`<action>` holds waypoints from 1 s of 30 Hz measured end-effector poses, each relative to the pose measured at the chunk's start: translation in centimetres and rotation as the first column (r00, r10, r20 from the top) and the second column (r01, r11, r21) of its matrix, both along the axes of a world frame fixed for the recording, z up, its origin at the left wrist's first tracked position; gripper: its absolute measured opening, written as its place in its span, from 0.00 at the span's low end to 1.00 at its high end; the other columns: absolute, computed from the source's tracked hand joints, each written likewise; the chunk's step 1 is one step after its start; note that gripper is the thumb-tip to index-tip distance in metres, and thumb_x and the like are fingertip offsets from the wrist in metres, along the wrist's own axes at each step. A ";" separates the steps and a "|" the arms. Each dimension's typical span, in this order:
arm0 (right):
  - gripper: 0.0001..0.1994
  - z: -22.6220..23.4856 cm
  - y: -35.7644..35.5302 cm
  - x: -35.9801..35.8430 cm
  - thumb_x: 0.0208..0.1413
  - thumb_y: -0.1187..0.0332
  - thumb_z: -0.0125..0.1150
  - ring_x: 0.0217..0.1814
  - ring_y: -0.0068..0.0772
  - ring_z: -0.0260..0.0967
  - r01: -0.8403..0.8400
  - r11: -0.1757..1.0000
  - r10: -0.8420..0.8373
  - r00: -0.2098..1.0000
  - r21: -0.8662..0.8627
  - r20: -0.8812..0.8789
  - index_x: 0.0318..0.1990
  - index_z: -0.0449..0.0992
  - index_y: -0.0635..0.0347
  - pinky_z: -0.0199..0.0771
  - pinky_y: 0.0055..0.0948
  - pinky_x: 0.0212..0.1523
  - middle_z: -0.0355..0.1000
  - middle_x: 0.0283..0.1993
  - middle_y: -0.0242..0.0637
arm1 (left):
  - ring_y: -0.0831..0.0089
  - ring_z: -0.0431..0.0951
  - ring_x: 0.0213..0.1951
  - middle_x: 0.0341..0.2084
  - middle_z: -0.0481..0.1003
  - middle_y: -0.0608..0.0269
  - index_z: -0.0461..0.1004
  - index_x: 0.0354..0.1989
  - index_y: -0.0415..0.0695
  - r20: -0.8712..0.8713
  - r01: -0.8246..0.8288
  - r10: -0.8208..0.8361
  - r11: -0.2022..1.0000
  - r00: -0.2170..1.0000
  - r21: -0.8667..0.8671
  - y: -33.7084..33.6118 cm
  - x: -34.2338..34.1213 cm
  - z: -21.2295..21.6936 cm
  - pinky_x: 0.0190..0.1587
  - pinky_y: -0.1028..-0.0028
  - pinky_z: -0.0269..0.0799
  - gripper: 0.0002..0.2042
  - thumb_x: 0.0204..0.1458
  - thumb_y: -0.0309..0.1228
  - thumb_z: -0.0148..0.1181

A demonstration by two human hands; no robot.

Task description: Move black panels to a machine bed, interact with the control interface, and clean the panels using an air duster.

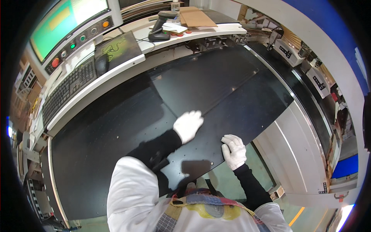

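My left hand, in a white glove, is on the near corner of a flat dark panel. Its fingers look bent and close together over that corner; the thumb cannot be made out. The panel lies on a large black work table and stretches away toward the machine. To the right, my right hand, also white-gloved, rests by the table's near edge. Its fingers are loosely bent and a little apart, with nothing visible in them.
A shelf at the far left carries a keyboard, a mouse and a screen above buttons. On the back ledge stand a handheld scanner and a cardboard sheet. Machine heads on a rail line the right side.
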State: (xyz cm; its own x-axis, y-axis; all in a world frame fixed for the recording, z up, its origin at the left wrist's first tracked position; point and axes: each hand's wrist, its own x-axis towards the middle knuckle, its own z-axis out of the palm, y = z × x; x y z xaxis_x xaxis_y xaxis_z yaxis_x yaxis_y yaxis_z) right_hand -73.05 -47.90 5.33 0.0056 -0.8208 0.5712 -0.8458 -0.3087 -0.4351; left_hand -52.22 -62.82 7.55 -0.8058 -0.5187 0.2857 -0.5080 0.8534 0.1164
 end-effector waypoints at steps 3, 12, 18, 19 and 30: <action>0.11 0.1 1.2 -0.9 0.48 0.77 0.59 0.51 0.46 0.70 -0.037 0.999 0.037 0.991 0.000 0.130 0.41 0.76 0.59 0.70 0.40 0.53 0.74 0.45 0.43 | 0.58 0.71 0.44 0.39 0.70 0.54 0.73 0.37 0.41 -0.071 -0.034 0.036 0.999 0.997 0.023 8.9 6.4 0.9 0.46 0.63 0.69 0.09 0.45 0.25 0.54; 0.29 0.9 -3.5 -3.4 0.55 0.60 0.58 0.68 0.56 0.53 0.214 0.976 -0.205 0.957 0.024 -0.204 0.62 0.62 0.63 0.53 0.46 0.67 0.56 0.66 0.56 | 0.49 0.74 0.43 0.42 0.73 0.46 0.72 0.49 0.43 -0.048 -0.982 0.988 0.151 0.147 0.116 35.5 23.5 1.1 0.48 0.58 0.71 0.16 0.51 0.33 0.58; 0.26 -0.1 -1.8 6.5 0.61 0.53 0.49 0.64 0.58 0.57 0.005 0.968 0.095 0.917 0.252 -0.387 0.61 0.64 0.61 0.57 0.46 0.64 0.60 0.63 0.59 | 0.60 0.78 0.40 0.39 0.78 0.52 0.76 0.48 0.43 -0.054 -0.707 0.937 -0.221 -0.345 0.672 44.4 30.5 -0.5 0.44 0.67 0.71 0.16 0.57 0.38 0.54; 0.26 0.4 -1.1 8.2 0.60 0.53 0.50 0.63 0.58 0.58 -0.007 0.964 0.113 0.916 0.266 -0.386 0.61 0.65 0.59 0.58 0.47 0.63 0.60 0.63 0.59 | 0.64 0.78 0.39 0.37 0.79 0.52 0.76 0.46 0.40 -0.019 -0.598 0.911 -0.254 -0.412 0.760 44.9 30.3 0.8 0.43 0.68 0.71 0.18 0.56 0.42 0.55; 0.28 1.1 2.8 32.8 0.57 0.52 0.52 0.56 0.61 0.61 -0.180 0.938 0.285 0.889 0.297 -0.359 0.60 0.65 0.60 0.62 0.51 0.57 0.63 0.57 0.63 | 0.57 0.67 0.56 0.57 0.67 0.53 0.71 0.53 0.39 -0.601 -0.049 0.168 0.944 -0.782 0.328 47.4 50.5 3.9 0.61 0.55 0.60 0.27 0.60 0.52 0.47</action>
State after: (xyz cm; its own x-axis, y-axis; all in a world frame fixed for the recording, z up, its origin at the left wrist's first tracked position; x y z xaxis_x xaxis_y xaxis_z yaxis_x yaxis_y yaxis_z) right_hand -40.29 -45.14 6.41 0.3939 -0.8818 0.2595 -0.8794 -0.4436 -0.1728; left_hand -1.70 -15.45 11.44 0.8328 -0.5435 0.1056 0.4280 0.7530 0.4998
